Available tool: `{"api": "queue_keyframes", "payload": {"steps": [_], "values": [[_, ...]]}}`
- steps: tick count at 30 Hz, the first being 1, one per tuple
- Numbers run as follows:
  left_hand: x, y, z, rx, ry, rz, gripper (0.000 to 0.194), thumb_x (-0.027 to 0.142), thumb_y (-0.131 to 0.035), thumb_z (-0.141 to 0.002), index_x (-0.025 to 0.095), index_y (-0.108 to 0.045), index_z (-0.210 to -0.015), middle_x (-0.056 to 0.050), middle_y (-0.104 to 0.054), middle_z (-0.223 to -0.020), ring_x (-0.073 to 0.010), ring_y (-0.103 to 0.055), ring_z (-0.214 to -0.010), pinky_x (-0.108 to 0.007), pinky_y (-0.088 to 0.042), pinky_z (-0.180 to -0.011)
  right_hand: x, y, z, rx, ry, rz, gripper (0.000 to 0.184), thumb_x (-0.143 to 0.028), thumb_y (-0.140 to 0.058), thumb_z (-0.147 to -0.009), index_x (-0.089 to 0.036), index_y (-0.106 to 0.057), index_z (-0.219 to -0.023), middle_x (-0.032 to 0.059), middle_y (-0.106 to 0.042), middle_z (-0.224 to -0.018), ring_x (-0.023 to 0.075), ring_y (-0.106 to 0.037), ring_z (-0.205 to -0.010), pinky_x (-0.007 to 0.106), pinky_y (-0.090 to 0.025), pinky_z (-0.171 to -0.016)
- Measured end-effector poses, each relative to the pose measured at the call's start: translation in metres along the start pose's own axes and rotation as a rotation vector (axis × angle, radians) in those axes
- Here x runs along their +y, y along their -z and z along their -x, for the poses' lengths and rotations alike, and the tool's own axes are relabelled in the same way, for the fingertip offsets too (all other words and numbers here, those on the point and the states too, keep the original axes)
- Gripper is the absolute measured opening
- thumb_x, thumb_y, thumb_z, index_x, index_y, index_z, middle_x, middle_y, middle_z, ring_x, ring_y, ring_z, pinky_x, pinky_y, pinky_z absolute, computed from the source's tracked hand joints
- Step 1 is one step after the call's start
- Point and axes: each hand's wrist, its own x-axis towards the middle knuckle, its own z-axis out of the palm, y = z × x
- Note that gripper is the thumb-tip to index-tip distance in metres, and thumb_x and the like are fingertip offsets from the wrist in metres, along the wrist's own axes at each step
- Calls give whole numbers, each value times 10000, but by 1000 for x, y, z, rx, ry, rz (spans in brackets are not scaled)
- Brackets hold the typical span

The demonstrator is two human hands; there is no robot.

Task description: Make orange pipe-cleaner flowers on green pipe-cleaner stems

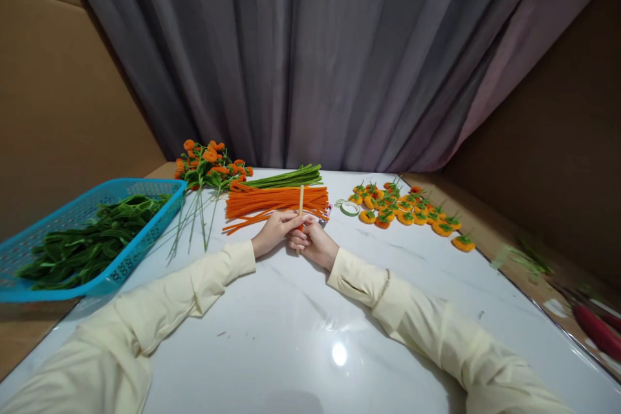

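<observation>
left hand pinches and right hand wraps an upright stick with an orange piece against it, seemingly for steadiness; all sit over the worktop, near orange stems probably bunched for easy reach.

One rectangular blue plastic openwork basket, left, holding dark-green fuzzy leaf pieces; one spray of orange fuzzy flowers on thin green stems, near the basket's far end; one green-and-white ring-shaped tape roll; several yellow-orange ring-like flower heads, grouped right of the roll; one red-handled tool, right edge; one pleated grey fabric curtain, behind
</observation>
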Motion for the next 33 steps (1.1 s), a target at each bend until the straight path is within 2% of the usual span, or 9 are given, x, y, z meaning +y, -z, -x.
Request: {"api": "queue_keyframes", "payload": {"steps": [3, 6, 10, 15, 20, 24, 29, 31, 33], "values": [[-3, 2, -1, 7, 85, 85, 233, 345, -708, -704, 114, -702, -729, -27, -637, -608, -128, -588, -576, -211, -456, -557, -2, -1, 1, -13, -12, 3, 300, 4, -418, -579, -211, -396, -788, -106, -393, -415, 53, -248, -311, 164, -263, -392], [-4, 6, -4, -4, 182, 199, 313, 401, -641, -765, 93, -680, -804, -1, -554, -474, -105, -498, -392, -204, -390, -405, -3, -2, 1, -4, -23, 8, 222, -25, -437, -660, -202, -409, -790, -58, -508, -493, 79, -399, -361, 197, -356, -432], [-2, 13, -10, -8, 252, 362, 326, 385, -528, -848, 83, -647, -879, -26, -578, -548, -90, -470, -366, -196, -371, -366, -2, -3, 1, 21, -33, 28, 114, -75, -441, -761, -169, -465, -821, 0, -585, -597, 117, -551, -492, 247, -455, -531], [-4, 20, -15, -14, 316, 523, 305, 326, -411, -904, 91, -597, -960, -8, -535, -572, -75, -380, -305, -184, -248, -262, -3, -7, 4, 36, -31, 91, 73, -141, -452, -797, -164, -501, -847, 13, -603, -618, 141, -611, -575, 274, -501, -612], [-10, 24, -18, -22, 356, 633, 257, 342, -452, -889, 117, -561, -951, 52, -388, -478, -125, -436, -357, -212, -338, -295, -3, -9, 6, 114, 23, 218, 116, -244, -456, -761, -155, -526, -781, 22, -617, -602, 124, -598, -509, 245, -510, -563], [-12, 25, -19, -38, 372, 681, 242, 350, -452, -891, 130, -552, -879, 50, -385, -453, -141, -451, -386, -223, -365, -332, 1, -9, 7, 161, 66, 410, 180, -314, -462, -721, -147, -526, -749, 46, -643, -623, 142, -591, -448, 271, -503, -482], [-8, 25, -16, -98, 396, 701, 279, 326, -421, -902, 142, -548, -734, 58, -292, -358, -139, -443, -405, -218, -415, -426, -4, -4, 14, 243, 232, 753, 203, -337, -415, -773, -172, -520, -718, 17, -589, -517, 136, -508, -368, 241, -392, -372], [-6, 24, -13, -147, 434, 690, 283, 279, -420, -898, 139, -556, -694, 60, -244, -328, -129, -432, -407, -209, -436, -489, -15, 0, 20, 280, 344, 920, 165, -314, -453, -780, -185, -533, -716, 21, -592, -541, 152, -526, -448, 269, -425, -457], [-4, 22, -10, -223, 506, 666, 271, 240, -432, -884, 131, -575, -682, 54, -245, -321, -127, -428, -415, -215, -446, -530, -29, 5, 30, 281, 452, 1087, 122, -281, -526, -768, -181, -588, -802, 85, -667, -797, 212, -595, -747, 335, -463, -684]]}}
